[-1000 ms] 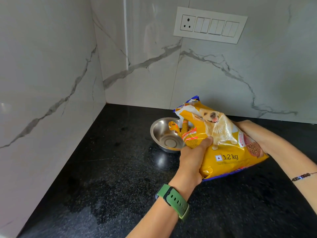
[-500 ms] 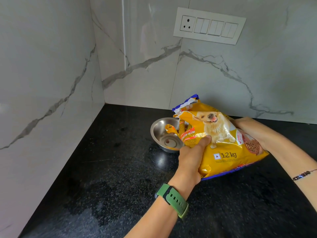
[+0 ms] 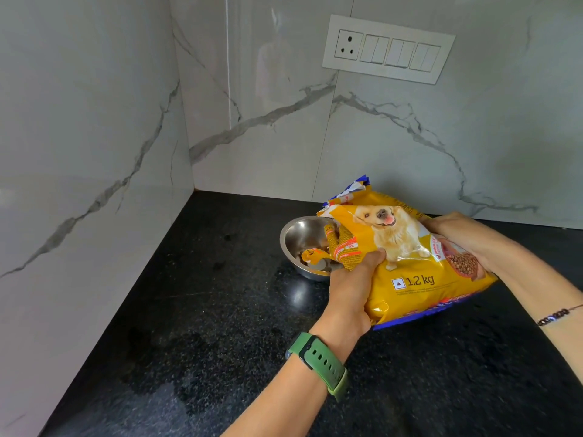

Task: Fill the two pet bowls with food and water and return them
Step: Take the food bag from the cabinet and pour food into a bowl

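So the yellow plastic dog-food bag with the puppy photo (image 3: 419, 263) is tipped over on its side, its crumpled open end hanging over the rim of the round stainless-steel pet bowl (image 3: 299, 244). That bowl sits on the black speckled stone counter (image 3: 220, 326), close to the corner of the white marble-look walls (image 3: 94, 152). Makes sense to hold it like that — mouth low and right above the bowl, so the kibble should drop in rather than scatter.

The left hand (image 3: 350, 288), with a green silicone watch band (image 3: 318, 364) on the wrist, comes up from below. Its grip is closed round the bag near the mouth, thumb pressed on the printed front and the other fingers tucked out of sight underneath. It looks like it's steering and pinching the opening. The right hand (image 3: 457, 234) reaches in from the right with a thin beaded bracelet (image 3: 558, 315) on the wrist. It's wrapped over the upper back end of the bag, fingers curled on the plastic — my guess is it's lifting the bottom to tilt things forward.

I can't tell if any food is in the bowl yet; the dark bits inside could just be reflections. Only one bowl is in view. There's a white switch plate with a socket (image 3: 388, 48) up on the wall.
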Motion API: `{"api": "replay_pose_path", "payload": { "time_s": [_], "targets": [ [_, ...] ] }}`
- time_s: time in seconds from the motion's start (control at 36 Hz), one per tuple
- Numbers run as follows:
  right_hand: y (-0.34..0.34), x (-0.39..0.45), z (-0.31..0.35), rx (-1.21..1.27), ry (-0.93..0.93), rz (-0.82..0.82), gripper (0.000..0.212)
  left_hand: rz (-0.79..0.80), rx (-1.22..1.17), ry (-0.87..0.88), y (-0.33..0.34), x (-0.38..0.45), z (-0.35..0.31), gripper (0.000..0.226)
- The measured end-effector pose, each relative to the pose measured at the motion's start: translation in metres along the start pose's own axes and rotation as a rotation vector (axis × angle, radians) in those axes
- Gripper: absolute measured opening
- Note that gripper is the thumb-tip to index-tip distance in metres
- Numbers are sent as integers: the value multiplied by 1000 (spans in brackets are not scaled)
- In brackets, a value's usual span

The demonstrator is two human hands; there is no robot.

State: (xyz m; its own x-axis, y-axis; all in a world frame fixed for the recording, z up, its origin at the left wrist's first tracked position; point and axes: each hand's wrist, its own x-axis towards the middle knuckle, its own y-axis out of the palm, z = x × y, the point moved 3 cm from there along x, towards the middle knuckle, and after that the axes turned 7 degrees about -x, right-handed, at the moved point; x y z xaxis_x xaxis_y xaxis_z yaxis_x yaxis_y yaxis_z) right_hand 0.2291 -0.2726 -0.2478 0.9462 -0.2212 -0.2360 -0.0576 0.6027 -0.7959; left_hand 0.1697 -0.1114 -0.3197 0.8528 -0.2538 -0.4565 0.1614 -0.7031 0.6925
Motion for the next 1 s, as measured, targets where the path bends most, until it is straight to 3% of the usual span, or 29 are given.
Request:
{"api": "replay_pose_path", "payload": {
  "time_s": [0.22,0.61,0.75,1.0],
  "targets": [
    [-2,1,2,14,-18,-4,38,-7,31,25,5,1,-3,51],
    [-2,3,-1,76,-77,-1,38,-37,71,7,4,2,-3,43],
    [-2,4,-1,65,-68,11,35,-56,76,4,5,1,-2,56],
    [-2,3,-6,126,-78,-16,41,-52,139,51,6,6,-3,40]
  ]
}}
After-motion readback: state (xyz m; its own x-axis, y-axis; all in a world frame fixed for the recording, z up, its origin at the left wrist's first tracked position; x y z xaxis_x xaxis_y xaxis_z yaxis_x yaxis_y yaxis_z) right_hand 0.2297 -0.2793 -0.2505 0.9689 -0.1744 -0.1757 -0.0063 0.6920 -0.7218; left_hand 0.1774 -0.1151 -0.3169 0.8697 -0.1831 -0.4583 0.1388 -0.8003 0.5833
